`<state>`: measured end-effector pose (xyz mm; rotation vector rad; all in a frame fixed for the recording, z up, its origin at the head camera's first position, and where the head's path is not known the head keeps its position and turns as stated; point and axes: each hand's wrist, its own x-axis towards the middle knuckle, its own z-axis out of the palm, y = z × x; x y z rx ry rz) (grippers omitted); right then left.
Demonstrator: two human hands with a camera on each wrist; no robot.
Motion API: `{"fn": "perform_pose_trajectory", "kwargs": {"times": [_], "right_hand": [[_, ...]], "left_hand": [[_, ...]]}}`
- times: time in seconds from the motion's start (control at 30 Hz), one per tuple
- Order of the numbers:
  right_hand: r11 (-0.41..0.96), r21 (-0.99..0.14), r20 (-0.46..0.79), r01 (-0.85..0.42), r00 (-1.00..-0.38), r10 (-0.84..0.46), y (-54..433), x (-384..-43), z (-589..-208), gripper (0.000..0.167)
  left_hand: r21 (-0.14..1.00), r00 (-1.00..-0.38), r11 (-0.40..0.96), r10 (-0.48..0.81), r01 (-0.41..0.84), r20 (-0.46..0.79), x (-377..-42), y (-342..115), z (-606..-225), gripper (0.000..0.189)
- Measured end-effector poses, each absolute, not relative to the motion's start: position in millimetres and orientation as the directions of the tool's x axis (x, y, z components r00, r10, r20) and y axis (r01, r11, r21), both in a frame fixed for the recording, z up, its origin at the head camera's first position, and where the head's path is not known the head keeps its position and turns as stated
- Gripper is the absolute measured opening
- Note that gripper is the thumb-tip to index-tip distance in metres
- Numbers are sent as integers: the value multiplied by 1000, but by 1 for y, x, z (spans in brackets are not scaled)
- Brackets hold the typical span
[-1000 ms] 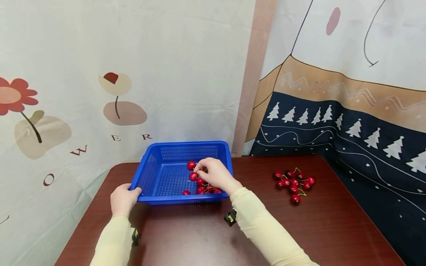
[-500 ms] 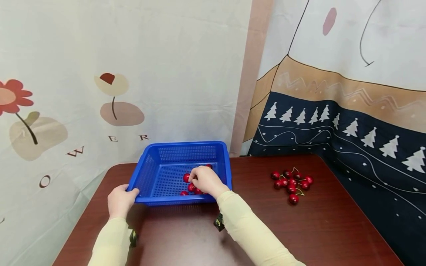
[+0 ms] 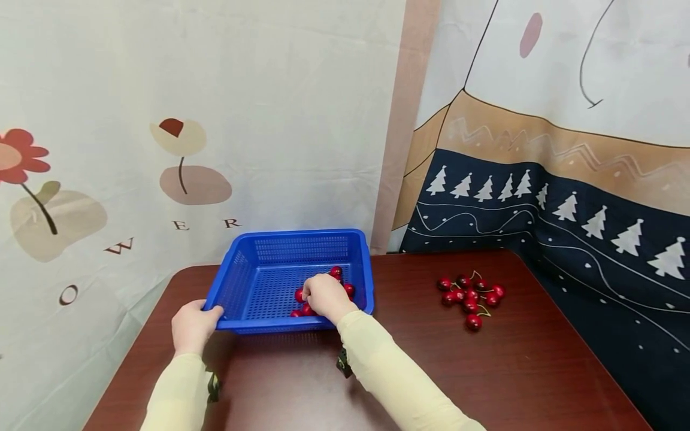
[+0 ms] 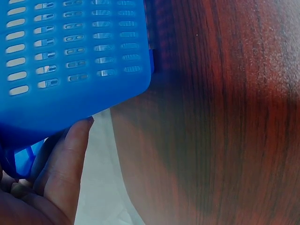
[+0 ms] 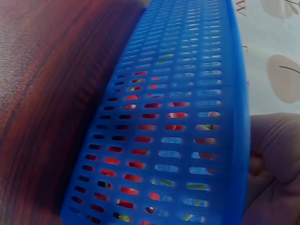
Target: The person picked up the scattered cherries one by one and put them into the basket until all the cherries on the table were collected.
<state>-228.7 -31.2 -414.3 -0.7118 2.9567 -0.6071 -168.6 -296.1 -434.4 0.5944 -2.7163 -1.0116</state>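
Note:
My left hand point(image 3: 193, 326) grips the left front corner of a blue perforated plastic basket point(image 3: 259, 324), its thumb over the rim. The left wrist view shows the same fingers at the basket's underside. My right hand point(image 3: 327, 296) reaches down inside the basket, fingers curled, a red cherry point(image 3: 299, 294) at the fingertips. The grip on it is partly hidden by the hand. Other cherries point(image 3: 336, 271) lie around the hand in the basket's right part. Through the slots in the right wrist view, red fruit and green stems point(image 5: 161, 182) show.
A cluster of cherries with stems point(image 3: 471, 298) lies on the brown wooden table point(image 3: 539, 359), right of the basket. Printed cloth point(image 3: 302, 120) hangs behind the table and on its right side.
My right hand has moved left and down, deeper into the basket, and the cherry at its fingertips has moved with it. The left hand keeps its hold on the corner.

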Motion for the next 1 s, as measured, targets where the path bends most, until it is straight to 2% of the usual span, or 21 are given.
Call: {"fn": "perform_pose_trajectory", "kwargs": {"times": [0.2,0.47,0.77,1.0], "right_hand": [[820,-340,39,-461,-878,-477,-35,-227,-417,12],[815,-376,6,-441,-881,-474,-30,-224,-416,13],[782,-416,72,-465,-874,-481,-18,-220,-406,19],[747,-438,154,-500,-861,-485,-2,-212,-401,28]], "left_hand": [[662,-902,681,-431,-313,17,-169,-297,-435,45],[664,-902,682,-431,-307,25,-169,-297,-435,44],[651,-902,706,-426,-281,72,-169,-298,-438,42],[663,-905,692,-422,-287,49,-168,-297,-436,43]]}}
